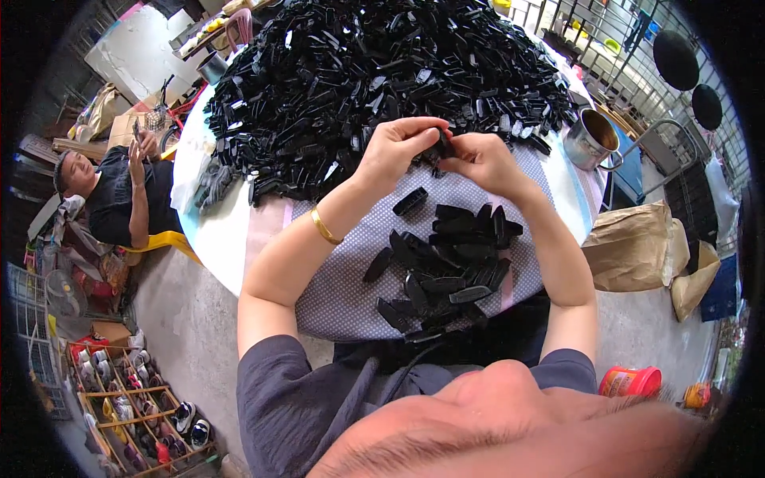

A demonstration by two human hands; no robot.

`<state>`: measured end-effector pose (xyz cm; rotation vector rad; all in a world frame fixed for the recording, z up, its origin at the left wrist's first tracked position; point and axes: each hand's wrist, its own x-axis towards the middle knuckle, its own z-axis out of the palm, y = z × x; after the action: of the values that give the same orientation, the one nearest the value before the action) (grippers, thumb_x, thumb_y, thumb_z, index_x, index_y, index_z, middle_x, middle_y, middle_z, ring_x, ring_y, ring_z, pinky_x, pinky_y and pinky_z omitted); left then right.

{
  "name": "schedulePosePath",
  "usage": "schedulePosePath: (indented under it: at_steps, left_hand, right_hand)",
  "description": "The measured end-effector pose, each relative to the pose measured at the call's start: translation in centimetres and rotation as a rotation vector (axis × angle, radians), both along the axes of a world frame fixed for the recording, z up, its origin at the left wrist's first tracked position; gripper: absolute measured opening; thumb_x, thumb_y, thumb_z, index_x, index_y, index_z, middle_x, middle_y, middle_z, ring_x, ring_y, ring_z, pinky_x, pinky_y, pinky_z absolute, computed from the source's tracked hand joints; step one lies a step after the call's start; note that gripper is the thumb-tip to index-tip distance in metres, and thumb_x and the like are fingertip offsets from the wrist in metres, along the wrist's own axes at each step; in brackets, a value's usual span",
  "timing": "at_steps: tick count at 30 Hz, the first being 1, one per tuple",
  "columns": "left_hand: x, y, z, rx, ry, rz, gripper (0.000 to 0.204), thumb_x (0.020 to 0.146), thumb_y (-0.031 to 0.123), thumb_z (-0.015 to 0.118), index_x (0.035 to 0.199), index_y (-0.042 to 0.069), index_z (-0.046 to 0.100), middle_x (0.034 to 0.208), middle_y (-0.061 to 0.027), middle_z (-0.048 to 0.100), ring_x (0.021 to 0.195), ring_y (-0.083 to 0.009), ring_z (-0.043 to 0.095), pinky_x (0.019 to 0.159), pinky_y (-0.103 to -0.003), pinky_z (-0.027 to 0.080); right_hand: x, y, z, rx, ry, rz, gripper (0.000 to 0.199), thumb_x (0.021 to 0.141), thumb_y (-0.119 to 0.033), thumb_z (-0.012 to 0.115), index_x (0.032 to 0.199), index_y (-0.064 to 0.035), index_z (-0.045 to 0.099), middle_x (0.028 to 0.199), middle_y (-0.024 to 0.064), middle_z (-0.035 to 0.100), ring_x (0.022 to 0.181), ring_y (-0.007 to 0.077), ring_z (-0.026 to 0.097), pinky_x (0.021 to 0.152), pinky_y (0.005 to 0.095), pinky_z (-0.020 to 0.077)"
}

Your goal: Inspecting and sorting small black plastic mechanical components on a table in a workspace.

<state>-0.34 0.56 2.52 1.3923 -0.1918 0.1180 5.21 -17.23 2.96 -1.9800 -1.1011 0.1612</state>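
In the head camera's downward view, a person's left hand [390,155] and right hand [490,166] meet above a table [219,255], both with fingers curled and thumbs pinched closed on a small black piece [441,150], just on the near side of a huge heap [382,72] of similar pieces. Between the forearms, a smaller pile [450,267] lies on a patterned cloth [335,279], with a single piece [410,201] just beyond it; a metal mug [583,147] stands to the right, and another person [115,199] sits at left.

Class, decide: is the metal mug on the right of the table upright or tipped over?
Upright. The metal mug stands on the covered table with its open mouth facing up.
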Motion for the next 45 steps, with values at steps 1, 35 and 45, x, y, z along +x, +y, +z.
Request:
schedulePosePath:
  at_steps: [1,35,45]
  left_hand:
    - [-0.1,-0.2,0.2,0.001,0.001,0.003,0.022,0.085,0.005,0.056,0.106,-0.002,0.061,0.095,-0.0095,0.065,0.088,-0.0139,0.059,0.083,-0.026,0.046]
    - [0.8,-1.1,-2.1,0.028,-0.009,0.105,0.029,0.083,-0.001,0.056,0.112,0.002,0.058,0.092,-0.0033,0.061,0.074,-0.0067,0.054,0.064,-0.019,0.046]
    - [0.4,-1.6,-2.1,-0.148,0.02,0.147,0.026,0.084,0.007,0.061,0.108,-0.002,0.06,0.095,-0.0067,0.064,0.081,-0.0103,0.058,0.074,-0.022,0.048]
  right_hand:
    - [1.0,-0.6,-0.1,-0.005,-0.22,0.054,0.028,0.073,-0.012,0.071,0.096,0.0004,0.062,0.08,0.0078,0.062,0.074,0.0137,0.059,0.065,0.0251,0.0469]
    - [0.8,0.2,-2.4,0.414,0.255,-0.142,0.021,0.089,-0.007,0.051,0.107,-0.0002,0.06,0.082,0.0044,0.064,0.063,0.0092,0.059,0.056,0.02,0.0478]
    - [-0.8,1.0,-1.7,0.321,-0.446,-0.216,0.017,0.08,-0.005,0.058,0.095,0.0028,0.06,0.088,0.0159,0.062,0.073,0.0273,0.062,0.064,0.0295,0.0491]
